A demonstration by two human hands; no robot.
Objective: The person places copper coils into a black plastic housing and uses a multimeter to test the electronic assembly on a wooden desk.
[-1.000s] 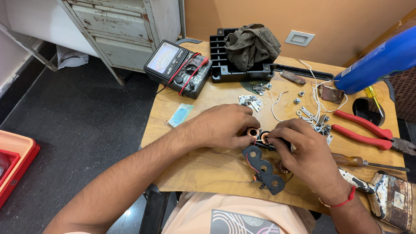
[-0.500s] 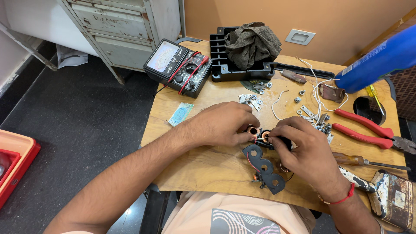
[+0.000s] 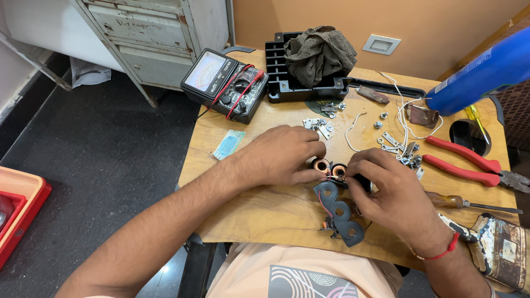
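Observation:
My left hand [image 3: 281, 154] and my right hand [image 3: 386, 190] meet at the middle of a small wooden table [image 3: 248, 204]. Between their fingertips sits a pair of copper wire coils [image 3: 329, 168], pinched from both sides. Just below the coils lies a dark grey plastic part with round holes [image 3: 338, 212], with a thin red wire running along it. The heel of my right hand rests next to that part. A red thread band circles my right wrist.
An analogue multimeter with red leads [image 3: 225, 83] and a black slotted tray holding a grey rag [image 3: 309, 63] stand at the back. Red-handled pliers [image 3: 469, 163], a screwdriver [image 3: 469, 203], small screws and metal clips [image 3: 397, 146], white wire, a blue canister [image 3: 480, 72]. Grey metal cabinet [image 3: 154, 38] behind, red bin [image 3: 16, 209] on the floor.
Both hands stay on the coils with only slight finger shifts. The view has moved a little.

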